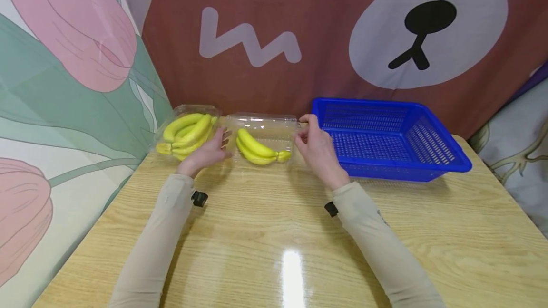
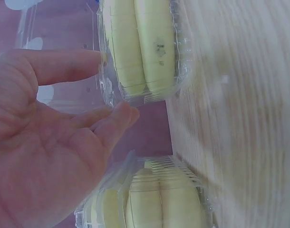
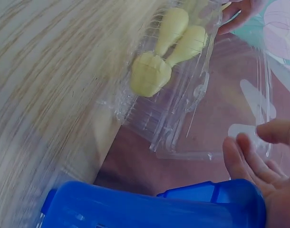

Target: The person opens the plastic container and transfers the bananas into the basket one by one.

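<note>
Two clear plastic boxes of yellow bananas stand at the table's back. The middle box (image 1: 288, 145) has its lid (image 1: 265, 121) raised behind a small banana bunch (image 1: 257, 149). My left hand (image 1: 224, 139) lies with straight fingers against this box's left end (image 2: 111, 92). My right hand (image 1: 301, 129) is at the box's right side, its thumb by the lid's corner. In the right wrist view its fingertips (image 3: 240, 152) hover just off the lid (image 3: 230, 109), holding nothing. The left box (image 1: 184, 132) holds a larger bunch and sits beside my left hand.
A blue plastic basket (image 1: 385, 139) stands just right of my right hand, and its rim (image 3: 159, 209) is close under the wrist. Patterned cloth hangs along the back and left side. The wooden table (image 1: 278, 232) stretches toward me.
</note>
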The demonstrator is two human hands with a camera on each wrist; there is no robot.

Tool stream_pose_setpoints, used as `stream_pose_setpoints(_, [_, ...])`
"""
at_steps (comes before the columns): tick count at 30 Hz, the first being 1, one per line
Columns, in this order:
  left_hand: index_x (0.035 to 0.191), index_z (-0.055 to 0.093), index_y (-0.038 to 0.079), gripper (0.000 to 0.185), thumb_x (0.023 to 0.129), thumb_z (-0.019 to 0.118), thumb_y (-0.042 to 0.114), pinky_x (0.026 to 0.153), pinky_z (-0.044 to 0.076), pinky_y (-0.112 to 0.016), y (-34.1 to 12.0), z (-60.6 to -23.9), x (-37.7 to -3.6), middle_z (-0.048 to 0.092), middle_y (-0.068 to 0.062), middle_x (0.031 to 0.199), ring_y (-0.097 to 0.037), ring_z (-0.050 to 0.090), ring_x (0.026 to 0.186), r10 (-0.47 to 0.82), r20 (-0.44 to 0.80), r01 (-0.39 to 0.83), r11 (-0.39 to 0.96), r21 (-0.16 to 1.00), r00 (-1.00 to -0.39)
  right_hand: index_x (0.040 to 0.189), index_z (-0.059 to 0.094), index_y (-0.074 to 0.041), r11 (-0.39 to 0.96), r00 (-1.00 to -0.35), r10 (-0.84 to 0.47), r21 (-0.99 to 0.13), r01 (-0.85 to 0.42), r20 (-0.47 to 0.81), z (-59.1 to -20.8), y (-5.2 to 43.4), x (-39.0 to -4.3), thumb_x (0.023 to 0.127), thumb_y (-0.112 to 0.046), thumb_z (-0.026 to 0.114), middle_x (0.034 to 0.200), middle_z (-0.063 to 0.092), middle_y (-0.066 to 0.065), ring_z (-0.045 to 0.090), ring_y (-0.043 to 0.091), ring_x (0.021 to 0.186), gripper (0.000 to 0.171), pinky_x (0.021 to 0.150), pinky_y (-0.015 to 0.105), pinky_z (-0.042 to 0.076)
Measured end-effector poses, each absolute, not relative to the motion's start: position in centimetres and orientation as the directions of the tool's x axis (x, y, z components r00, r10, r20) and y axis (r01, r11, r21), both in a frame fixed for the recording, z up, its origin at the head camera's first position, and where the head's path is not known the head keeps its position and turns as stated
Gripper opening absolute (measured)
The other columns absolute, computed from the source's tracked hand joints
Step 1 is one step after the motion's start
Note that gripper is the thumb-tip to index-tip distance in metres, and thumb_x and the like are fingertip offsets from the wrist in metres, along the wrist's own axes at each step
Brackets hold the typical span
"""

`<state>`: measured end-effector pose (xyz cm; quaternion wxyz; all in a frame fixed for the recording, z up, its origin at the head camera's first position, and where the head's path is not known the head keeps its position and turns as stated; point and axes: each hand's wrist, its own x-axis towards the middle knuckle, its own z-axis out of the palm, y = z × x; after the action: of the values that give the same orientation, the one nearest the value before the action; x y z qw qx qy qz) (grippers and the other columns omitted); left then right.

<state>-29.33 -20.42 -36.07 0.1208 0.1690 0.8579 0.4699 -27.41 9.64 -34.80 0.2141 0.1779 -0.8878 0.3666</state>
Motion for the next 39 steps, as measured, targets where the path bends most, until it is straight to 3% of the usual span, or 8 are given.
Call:
stream_pose_setpoints(1, [0.152, -0.007, -0.008, 0.082, 0.095, 0.051, -0.004, 0.119, 0.018, -0.050, -20.4, -36.1, -29.3, 0.006, -0.028, 0.159, -0.046, 0.013, 0.144, 0.403, -0.053, 0.171, 0.500, 0.849, -0.914, 0.132, 0.041, -0.009, 0.647, -0.851, -0.177, -0.593, -0.479, 0.494, -34.8, 9.6, -27.4, 0.095, -0.013, 0.063, 0.112, 0.068, 0.009, 0.065, 0.027, 0.084, 0.043, 0.073, 0.042, 0.055])
stream_pose_setpoints(4, [0.152, -0.008, -0.008, 0.082, 0.094, 0.050, -0.005, 0.119, 0.017, -0.049, -20.4, -36.0, -29.4, 0.006, -0.029, 0.159, -0.046, 0.012, 0.144, 0.401, -0.060, 0.162, 0.498, 0.852, -0.914, 0.142, 0.034, -0.008, 0.624, -0.844, -0.247, -0.588, -0.514, 0.475, -34.7, 9.6, -27.5, 0.097, -0.013, 0.059, 0.150, 0.043, 0.015, 0.052, 0.032, 0.125, 0.052, 0.101, 0.047, 0.047])
stream_pose_setpoints(8, [0.152, -0.002, -0.008, 0.079, 0.094, 0.051, -0.006, 0.119, 0.017, -0.049, -20.4, -36.0, -29.4, 0.008, -0.030, 0.158, -0.047, 0.013, 0.144, 0.404, -0.056, 0.167, 0.494, 0.853, -0.913, 0.148, 0.035, -0.004, 0.641, -0.805, -0.340, -0.507, -0.576, 0.485, -34.7, 9.6, -27.5, 0.098, -0.010, 0.057, 0.162, 0.012, 0.013, 0.005, 0.024, 0.149, 0.056, 0.120, 0.047, 0.013])
stream_pose_setpoints(9, [0.151, 0.000, -0.009, 0.077, 0.093, 0.051, -0.006, 0.119, 0.018, -0.050, -20.4, -36.1, -29.5, 0.009, -0.031, 0.158, -0.047, 0.014, 0.143, 0.406, -0.050, 0.174, 0.495, 0.851, -0.912, 0.148, 0.035, -0.004, 0.643, -0.798, -0.356, -0.491, -0.587, 0.487, -34.8, 9.6, -27.5, 0.098, -0.010, 0.057, 0.163, 0.010, 0.012, 0.002, 0.023, 0.149, 0.055, 0.120, 0.046, 0.011])
stream_pose_setpoints(16, [0.150, 0.008, -0.009, 0.072, 0.092, 0.051, -0.007, 0.117, 0.022, -0.053, -20.3, -36.0, -29.4, 0.012, -0.031, 0.157, -0.051, 0.017, 0.141, 0.421, -0.029, 0.204, 0.498, 0.843, -0.907, 0.152, 0.032, -0.005, 0.667, -0.778, -0.399, -0.429, -0.609, 0.484, -34.9, 9.2, -27.5, 0.095, -0.005, 0.060, 0.162, 0.016, 0.012, 0.006, 0.024, 0.149, 0.064, 0.121, 0.044, 0.009])
stream_pose_setpoints(23, [0.153, 0.012, -0.001, 0.073, 0.093, 0.054, 0.000, 0.113, 0.031, -0.053, -20.6, -36.0, -29.1, 0.013, -0.024, 0.160, -0.047, 0.026, 0.140, 0.403, -0.054, 0.192, 0.545, 0.816, -0.913, 0.152, 0.034, -0.008, 0.740, -0.792, -0.455, -0.323, -0.591, 0.407, -35.2, 7.7, -27.5, 0.095, -0.014, 0.064, 0.161, 0.021, 0.012, 0.017, 0.032, 0.147, 0.065, 0.118, 0.053, 0.019])
stream_pose_setpoints(28, [0.154, 0.016, 0.001, 0.077, 0.093, 0.062, 0.008, 0.112, 0.033, -0.053, -20.7, -36.0, -29.1, 0.021, -0.023, 0.158, -0.044, 0.033, 0.138, 0.384, -0.067, 0.189, 0.589, 0.785, -0.921, 0.151, 0.035, -0.008, 0.758, -0.799, -0.489, -0.283, -0.588, 0.349, -35.8, 6.2, -27.8, 0.095, -0.021, 0.066, 0.159, 0.026, 0.013, 0.020, 0.032, 0.146, 0.066, 0.119, 0.051, 0.017])
stream_pose_setpoints(39, [0.154, 0.018, 0.002, 0.079, 0.092, 0.065, 0.011, 0.111, 0.034, -0.053, -20.6, -35.9, -29.1, 0.027, -0.025, 0.155, -0.044, 0.036, 0.136, 0.374, -0.073, 0.188, 0.616, 0.765, -0.925, 0.149, 0.041, -0.010, 0.747, -0.867, -0.446, -0.441, -0.497, 0.222, -37.6, 2.8, -29.3, 0.094, -0.032, 0.067, 0.152, 0.040, 0.010, 0.034, 0.028, 0.139, 0.065, 0.117, 0.046, 0.026])
